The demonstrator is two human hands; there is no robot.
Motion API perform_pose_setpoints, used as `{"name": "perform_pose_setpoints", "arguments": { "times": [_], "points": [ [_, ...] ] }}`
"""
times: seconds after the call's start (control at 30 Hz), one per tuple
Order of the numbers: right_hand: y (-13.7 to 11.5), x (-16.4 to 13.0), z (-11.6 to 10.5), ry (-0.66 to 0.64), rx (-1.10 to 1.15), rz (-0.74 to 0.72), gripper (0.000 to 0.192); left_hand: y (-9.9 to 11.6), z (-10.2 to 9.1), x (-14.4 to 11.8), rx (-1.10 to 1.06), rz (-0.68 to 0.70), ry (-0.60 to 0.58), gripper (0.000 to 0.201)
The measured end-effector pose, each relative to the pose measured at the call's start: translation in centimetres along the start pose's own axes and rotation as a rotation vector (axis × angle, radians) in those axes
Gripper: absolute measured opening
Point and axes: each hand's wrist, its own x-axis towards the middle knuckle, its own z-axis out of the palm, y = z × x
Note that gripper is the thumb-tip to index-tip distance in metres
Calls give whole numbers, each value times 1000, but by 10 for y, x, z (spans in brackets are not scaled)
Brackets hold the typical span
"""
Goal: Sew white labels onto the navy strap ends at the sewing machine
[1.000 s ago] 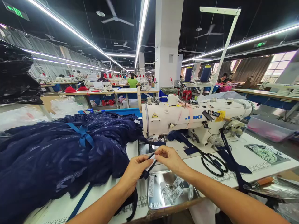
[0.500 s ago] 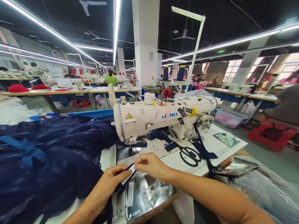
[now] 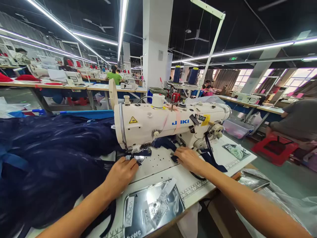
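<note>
**Both hands flat on the bed of the sewing machine, feeding navy strap under the needle**

The white sewing machine (image 3: 173,124) is the landmark here; everything else is told from it. The left hand (image 3: 121,173) lies palm down on the bed just in front of the needle end, fingers close together and pressed onto a narrow navy strap (image 3: 146,153) that runs under the presser foot; that flat press looks meant to hold the strap straight where the stitch would fall; whether a label lies beneath the fingers I cannot tell. The right hand (image 3: 189,158) rests further along the bed, below the machine's arm, fingers extended and laid together on a dark piece of the same navy cloth, seemingly to keep it taut and out of the needle's path; its fingertips are partly hidden by the fabric.

To the left of the machine a large heap of navy garments (image 3: 49,155) spreads over the table, close enough that the strap stays attached without pulling. In front of the machine, nearest the person, sits a shiny metal tray (image 3: 128,228) holding white woven labels (image 3: 128,211), handy to both hands. Behind the machine two dark blue thread cones (image 3: 184,75) stand on a rack; to its right, across the aisle, another person sits beside a red stool (image 3: 274,148).
</note>
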Motion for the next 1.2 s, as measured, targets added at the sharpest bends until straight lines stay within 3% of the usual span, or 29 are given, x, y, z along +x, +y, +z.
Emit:
{"name": "perform_pose_setpoints", "arguments": {
  "times": [0.13, 0.4, 0.53, 0.73, 1.03, 1.2],
  "points": [
    [-7, 13, 2, 26, -6, 95, 14, 2, 13, -1, -47, 43, -57, 32],
    [-15, 67, 11, 76, -64, 321, 19, 0, 11, -25, -9, 95, -43, 31],
    [-24, 64, 7, 66, -105, 330, 26, 2, 9, -29, 34, 104, -66, 24],
    [-57, 57, -1, 81, -110, 191, 20, 6, 8, -27, 67, 125, -130, 17],
    [-17, 63, 13, 42, -134, 393, 24, 9, 6, -31, 101, 109, -123, 17],
    [-33, 55, 4, 72, -99, 356, 26, 8, 6, -30, 95, 101, -128, 19]
  ]
}}
